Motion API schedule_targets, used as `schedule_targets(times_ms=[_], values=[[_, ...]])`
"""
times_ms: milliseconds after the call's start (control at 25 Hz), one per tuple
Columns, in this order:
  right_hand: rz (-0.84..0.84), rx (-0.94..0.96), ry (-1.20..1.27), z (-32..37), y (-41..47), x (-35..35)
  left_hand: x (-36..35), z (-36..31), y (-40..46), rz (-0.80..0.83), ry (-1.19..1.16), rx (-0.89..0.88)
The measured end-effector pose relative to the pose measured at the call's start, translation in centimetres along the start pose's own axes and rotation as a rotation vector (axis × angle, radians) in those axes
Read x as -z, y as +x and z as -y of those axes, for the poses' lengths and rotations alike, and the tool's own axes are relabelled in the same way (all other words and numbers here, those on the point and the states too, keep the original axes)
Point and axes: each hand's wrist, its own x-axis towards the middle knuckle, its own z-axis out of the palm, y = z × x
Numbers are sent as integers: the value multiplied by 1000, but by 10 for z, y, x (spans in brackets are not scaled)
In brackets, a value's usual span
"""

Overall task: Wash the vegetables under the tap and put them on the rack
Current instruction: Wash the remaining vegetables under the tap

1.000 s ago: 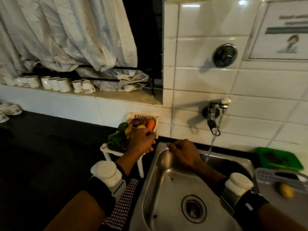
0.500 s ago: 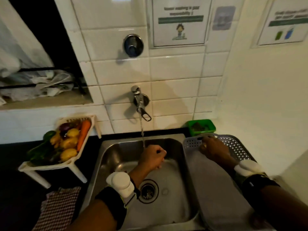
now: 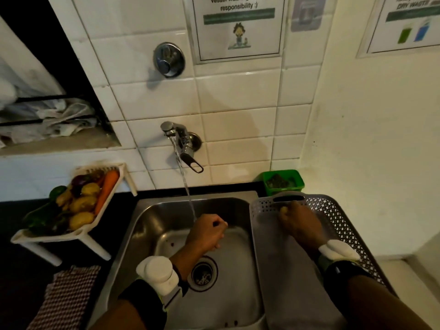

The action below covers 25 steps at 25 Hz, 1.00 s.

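stainless steel sink (image 3: 166, 217) gleams under a thin stream from the wall tap (image 3: 181, 142), and the water lands right at my left hand (image 3: 206, 234). that hand is curled into a fist over the basin; i cannot tell what it holds, if anything, since the fingers hide it. my right hand (image 3: 300, 224) is curled round a small yellow vegetable (image 3: 283, 210), pressing it down at the far end of the grey perforated rack (image 3: 338, 217) beside the sink.

the rest of the vegetables sit heaped in a cream plastic basket (image 3: 78, 234) on the bench to my left: a long tapered carrot (image 3: 107, 190), knobbly yellow potatoes (image 3: 82, 203), a glossy purple aubergine (image 3: 79, 181) and something dark green.

what worries me: the yellow piece is round and probably wet, so it could roll along the rack's smooth solid floor when i let go. the stream is narrow and falls at a slant, so a fist held slightly off it would rinse nothing and splash the steel instead. the basket stands tilted on thin legs, piled high, and a careless reach could tip the smooth-skinned pile onto the dark bench or the checked cloth (image 3: 64, 294) below it.
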Motion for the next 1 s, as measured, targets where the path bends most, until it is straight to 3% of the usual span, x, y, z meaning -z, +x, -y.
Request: schedule_targets(times_ms=[80,160,240,360,480,600,680,840,1000], values=[[-147,-68,253,22,-9,7,9,7,3,-20,-27,47],[-177,79,356,58,-11,4,24,13,7,-75,-71,111],[-18,228,433,104,-7,-5,42,15,13,-121,-179,200],[257,240,513,174,-1,-26,73,13,15,-176,-408,274],[326,290,556,220,4,-41,89,7,23,-291,-425,196],[303,332,619,241,6,-43,99,-4,37,-355,-443,283],[262,393,576,248,3,-42,102,-6,47,-317,-399,231],[55,569,89,247,-3,-45,94,-2,59,-402,-380,172],[115,439,177,258,0,-39,85,-2,52,-445,-261,60]])
